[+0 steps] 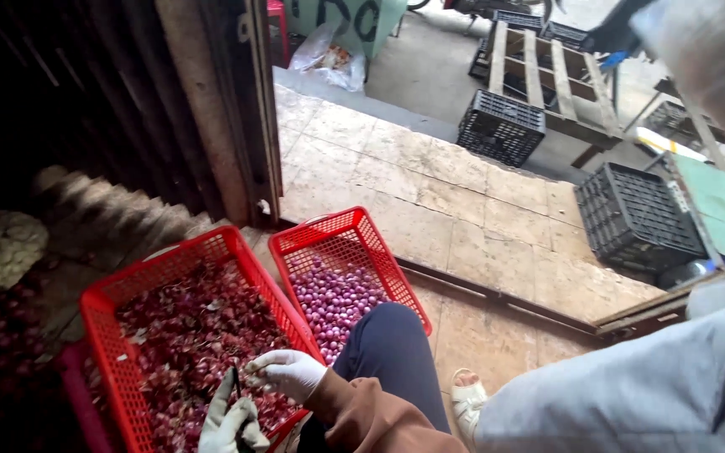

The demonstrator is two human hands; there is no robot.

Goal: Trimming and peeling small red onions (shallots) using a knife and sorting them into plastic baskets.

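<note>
While both gloved hands work over the left basket (111, 335) of unpeeled shallots, the left hand (230, 422) is closed around a dark knife (236, 384). Right hand (289, 372) is curled shut beside the blade; what it pinches is unclear. Peeled shallots (337, 298) fill the right basket (354, 231).

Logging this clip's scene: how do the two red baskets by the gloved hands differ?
The larger red basket holds dark, unpeeled-looking shallots mixed with loose skins; the smaller red basket holds pale purple, clean-looking ones. The larger lies under the left hand and right hand; the smaller lies beyond the knee. Both are red plastic mesh.
</note>
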